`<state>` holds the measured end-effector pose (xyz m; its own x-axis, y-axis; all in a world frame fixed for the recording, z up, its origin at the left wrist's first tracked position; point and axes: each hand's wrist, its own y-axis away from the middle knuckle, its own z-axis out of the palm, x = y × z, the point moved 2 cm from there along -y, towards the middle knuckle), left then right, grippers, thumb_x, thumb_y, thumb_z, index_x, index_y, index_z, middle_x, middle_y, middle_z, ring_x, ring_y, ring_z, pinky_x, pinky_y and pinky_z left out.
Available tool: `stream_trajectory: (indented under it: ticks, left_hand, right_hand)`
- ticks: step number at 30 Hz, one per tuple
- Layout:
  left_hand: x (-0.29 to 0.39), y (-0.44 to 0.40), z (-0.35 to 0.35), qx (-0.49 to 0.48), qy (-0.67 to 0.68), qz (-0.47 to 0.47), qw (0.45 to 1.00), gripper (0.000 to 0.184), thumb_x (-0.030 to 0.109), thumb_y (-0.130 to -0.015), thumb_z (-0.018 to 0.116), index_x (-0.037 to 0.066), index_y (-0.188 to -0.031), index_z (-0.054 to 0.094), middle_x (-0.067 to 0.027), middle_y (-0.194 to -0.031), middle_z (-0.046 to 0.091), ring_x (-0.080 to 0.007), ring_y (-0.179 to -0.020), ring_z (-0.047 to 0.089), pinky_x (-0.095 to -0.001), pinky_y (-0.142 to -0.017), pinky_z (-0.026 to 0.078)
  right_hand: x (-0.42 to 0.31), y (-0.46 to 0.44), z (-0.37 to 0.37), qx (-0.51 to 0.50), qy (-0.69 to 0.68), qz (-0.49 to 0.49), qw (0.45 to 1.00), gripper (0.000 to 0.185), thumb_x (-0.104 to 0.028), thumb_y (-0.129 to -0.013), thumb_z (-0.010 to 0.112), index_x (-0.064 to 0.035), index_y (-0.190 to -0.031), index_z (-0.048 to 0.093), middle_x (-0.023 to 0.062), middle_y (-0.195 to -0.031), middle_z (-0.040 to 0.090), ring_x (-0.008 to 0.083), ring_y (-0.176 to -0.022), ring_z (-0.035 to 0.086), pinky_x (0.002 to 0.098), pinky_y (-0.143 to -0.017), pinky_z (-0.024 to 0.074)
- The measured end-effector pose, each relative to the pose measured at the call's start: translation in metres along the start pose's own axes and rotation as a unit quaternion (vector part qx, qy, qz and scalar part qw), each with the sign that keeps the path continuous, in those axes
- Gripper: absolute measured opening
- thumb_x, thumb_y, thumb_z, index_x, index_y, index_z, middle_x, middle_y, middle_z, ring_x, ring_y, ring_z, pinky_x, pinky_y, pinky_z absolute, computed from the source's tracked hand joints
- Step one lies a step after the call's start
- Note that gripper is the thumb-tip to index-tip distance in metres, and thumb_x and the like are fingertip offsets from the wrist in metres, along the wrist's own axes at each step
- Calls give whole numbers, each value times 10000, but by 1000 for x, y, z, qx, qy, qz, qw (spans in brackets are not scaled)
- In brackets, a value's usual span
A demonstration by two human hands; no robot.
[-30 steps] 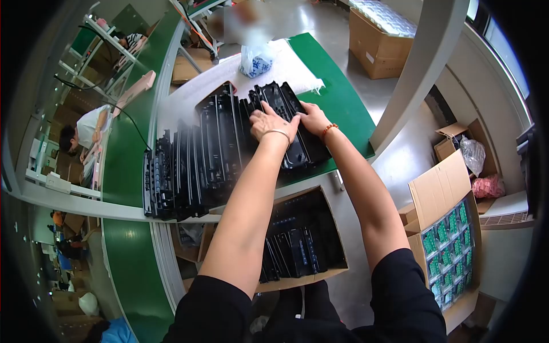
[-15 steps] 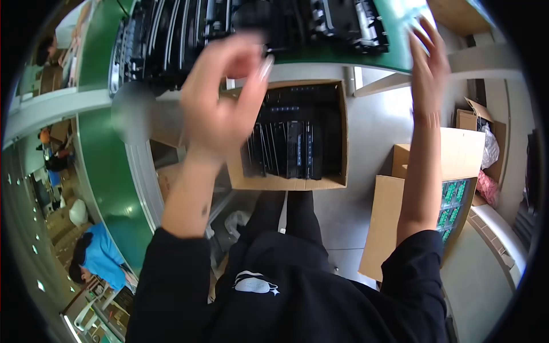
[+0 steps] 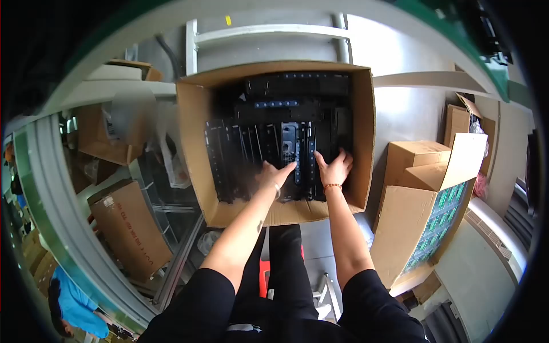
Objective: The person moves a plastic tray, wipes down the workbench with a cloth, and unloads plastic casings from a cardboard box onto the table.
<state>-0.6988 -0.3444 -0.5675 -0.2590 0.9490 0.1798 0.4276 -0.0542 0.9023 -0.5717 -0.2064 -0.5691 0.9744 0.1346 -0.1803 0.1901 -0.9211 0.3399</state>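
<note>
An open cardboard box stands in front of me, holding several black plastic parts lined up side by side, with more black parts lying across its far end. Inside the box, my left hand rests over the near part of the row, thumb apart from the fingers, which are partly lost against the dark parts. My right hand is in the box at the row's right end, fingers spread, thumb beside the last part. Neither hand has lifted anything.
Right of me stands an open carton with green boards in clear trays. A closed brown carton lies at the left beside a metal frame. A person in blue is at the lower left. The table edge passes overhead.
Both hands have left the black parts on the green table and come down into the cardboard box. The view has tilted down and moved closer to the box.
</note>
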Motion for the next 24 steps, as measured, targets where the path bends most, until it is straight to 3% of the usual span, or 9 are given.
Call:
stream_trajectory:
  ticks: [2,7,10,15,18,19,21,22,24]
  left_hand:
    - [5,-5,13,64,-36,42,996,958,520,-663,705,1,-1339,269,-240,-1284,394,-384,-1158,420,-430,-1001,339]
    - [-6,-6,36,134,-37,101,985,892,498,-683,687,12,-1311,281,-255,-1269,378,-419,-1124,422,-433,-974,353]
    - [-10,-7,36,133,1,123,983,831,478,-703,675,31,-1294,301,-244,-1226,402,-409,-1099,436,-437,-953,366]
    - [5,-3,-10,137,0,219,966,723,432,-720,674,67,-1261,362,-212,-1160,441,-373,-1088,454,-414,-929,388]
    - [45,-22,-75,252,-69,404,877,655,397,-690,706,85,-1209,458,-154,-1146,468,-320,-1090,445,-392,-934,385]
    - [58,-33,-94,303,-116,441,837,661,385,-663,732,92,-1202,484,-133,-1155,474,-306,-1098,434,-392,-943,373]
    - [73,-70,-114,261,-189,440,839,685,364,-647,742,112,-1223,472,-132,-1168,472,-305,-1115,417,-422,-955,347]
    - [76,-82,-115,221,-257,430,837,713,344,-630,753,131,-1244,460,-130,-1182,470,-305,-1133,400,-452,-967,320]
    - [85,-77,-119,195,-306,408,838,734,347,-610,764,134,-1245,463,-120,-1197,471,-300,-1139,396,-463,-975,305]
  right_hand:
    - [-2,1,-1,136,9,-65,989,920,-596,-649,687,20,-1268,398,262,-1297,381,409,-1201,356,451,-1005,310]
    - [25,-12,3,104,-59,-84,989,950,-597,-648,689,32,-1283,369,278,-1275,394,418,-1178,376,459,-997,312]
    - [9,-20,-7,21,26,1,999,927,-589,-669,678,33,-1283,370,276,-1257,408,410,-1159,396,442,-1004,311]
    - [8,-17,-2,35,-66,-2,997,810,-514,-728,666,29,-1265,395,246,-1218,453,394,-1137,414,432,-986,332]
    - [-28,-16,-38,129,-59,-208,968,664,-417,-780,646,8,-1241,428,206,-1185,488,364,-1055,492,415,-915,407]
    - [-41,-20,-42,129,-62,-206,968,664,-417,-780,646,8,-1241,428,206,-1185,488,364,-1055,492,415,-915,407]
    - [-72,-45,-34,-4,-248,-152,957,554,-323,-792,651,-23,-1216,455,167,-1112,542,329,-947,562,394,-806,470]
    - [-79,-61,-23,-1,-250,-150,956,554,-323,-792,651,-23,-1216,455,167,-1112,542,329,-947,562,394,-806,470]
    - [-93,-84,-3,6,-75,-152,986,494,-328,-780,673,-27,-1142,524,142,-1009,599,259,-809,603,354,-723,491]
